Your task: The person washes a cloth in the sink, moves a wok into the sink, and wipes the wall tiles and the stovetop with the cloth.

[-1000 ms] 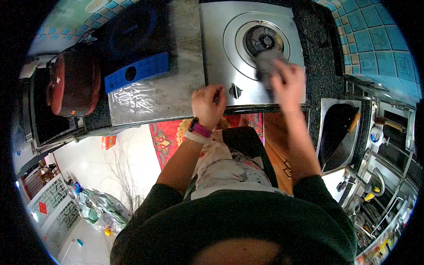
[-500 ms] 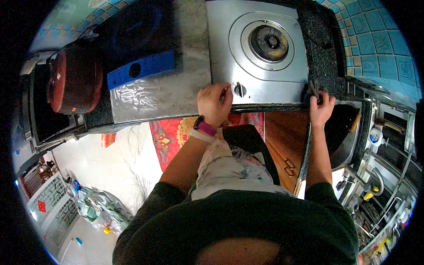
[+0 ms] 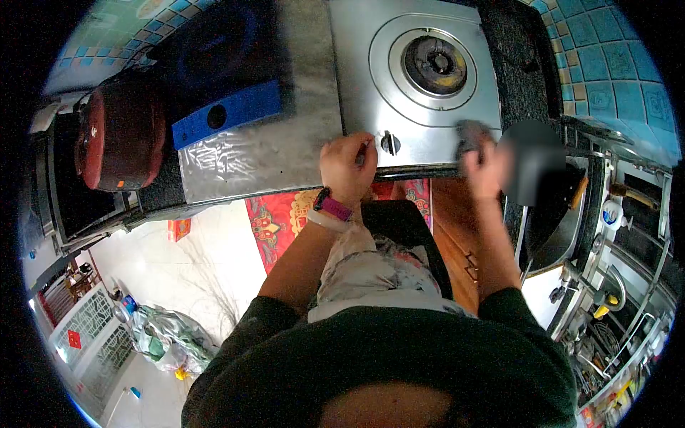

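Observation:
At the front edge of the steel gas stove (image 3: 435,146), my left hand (image 3: 348,164) is closed, its fingers curled just left of the black control knob (image 3: 390,143). What it holds, if anything, is hidden. A purple-banded watch (image 3: 334,208) is on that wrist. My right hand (image 3: 487,167), smeared by motion, is closed on a dark grey wad (image 3: 471,137), like a rag or scouring pad, over the stove's front right corner. The round burner (image 3: 435,64) lies behind both hands, with no pan support on it.
A dark red cooker (image 3: 121,135) stands at the far left beside a worktop with a blue strip (image 3: 228,114). To the right are a sink with a dark pan (image 3: 553,221) and a dish rack (image 3: 614,342). A grey blurred patch hides part of the sink's near side.
My right hand has moved left with the dark grey wad, from the black counter edge onto the stove's front right corner. My left hand has stayed in place.

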### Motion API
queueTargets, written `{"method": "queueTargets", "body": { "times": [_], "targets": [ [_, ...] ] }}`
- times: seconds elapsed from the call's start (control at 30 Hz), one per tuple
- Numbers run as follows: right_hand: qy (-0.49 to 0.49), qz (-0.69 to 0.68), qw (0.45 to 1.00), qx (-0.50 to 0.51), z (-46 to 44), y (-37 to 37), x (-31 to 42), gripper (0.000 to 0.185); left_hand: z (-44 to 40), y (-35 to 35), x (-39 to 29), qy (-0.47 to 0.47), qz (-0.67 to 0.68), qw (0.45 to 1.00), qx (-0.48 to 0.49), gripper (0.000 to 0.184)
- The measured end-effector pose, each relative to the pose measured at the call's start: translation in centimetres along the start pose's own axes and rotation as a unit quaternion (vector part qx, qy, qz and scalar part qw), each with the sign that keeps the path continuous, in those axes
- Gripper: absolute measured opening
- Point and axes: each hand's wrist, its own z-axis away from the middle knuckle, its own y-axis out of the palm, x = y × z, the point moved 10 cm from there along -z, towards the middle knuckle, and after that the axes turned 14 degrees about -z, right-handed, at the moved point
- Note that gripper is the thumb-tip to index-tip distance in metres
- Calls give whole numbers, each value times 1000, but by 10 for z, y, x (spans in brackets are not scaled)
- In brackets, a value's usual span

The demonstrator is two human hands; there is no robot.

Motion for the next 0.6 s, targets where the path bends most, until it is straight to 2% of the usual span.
{"method": "queueTargets", "body": {
  "times": [0.03, 0.07, 0.13, 0.17, 0.2, 0.27, 0.33, 0.37, 0.4, 0.47, 0.53, 0.57, 0.6],
  "targets": [
    [81, 34, 996, -26, -4, -19, -54, 42, 2, -1, 0, -4, 5, 1000, -3, 11],
    [44, 121, 990, -54, -8, -34, -114, 40, 0, -3, 0, -2, 8, 1000, -7, 11],
    [51, 174, 977, -116, -19, -72, -145, 40, 0, 2, -2, -2, -1, 1000, 26, 11],
    [64, 111, 983, -129, -28, -80, -152, 38, -4, 3, -2, -3, 0, 1000, 20, 11],
    [76, 48, 986, -144, -43, -94, -139, 36, -3, 3, -1, -5, 9, 1000, 23, 11],
    [37, -98, 986, -131, -69, -97, -15, 30, 0, 3, -2, -4, 19, 999, 27, 12],
    [11, -123, 990, -65, -79, -66, 81, 36, -1, 0, -5, 3, -12, 1000, 20, 13],
    [-72, -144, 986, -49, -83, -45, 126, 38, -1, 0, -4, 2, -15, 1000, 18, 13],
    [-89, -170, 981, -29, -87, -18, 155, 41, 0, -1, -4, 9, -7, 1000, 8, 13],
    [-164, -218, 962, 12, -96, 40, 199, 45, 2, -3, -2, 13, -5, 1000, -2, 14],
    [-155, -211, 960, 94, -99, 101, 217, 40, 1, -3, 2, -15, 22, 1000, -1, 15],
    [-157, -214, 960, 94, -99, 109, 211, 40, 1, -3, 1, -16, 20, 1000, -3, 15],
    [-151, -192, 959, 146, -99, 116, 214, 39, 0, -7, -1, -15, 10, 1000, -7, 15]
  ]
}}
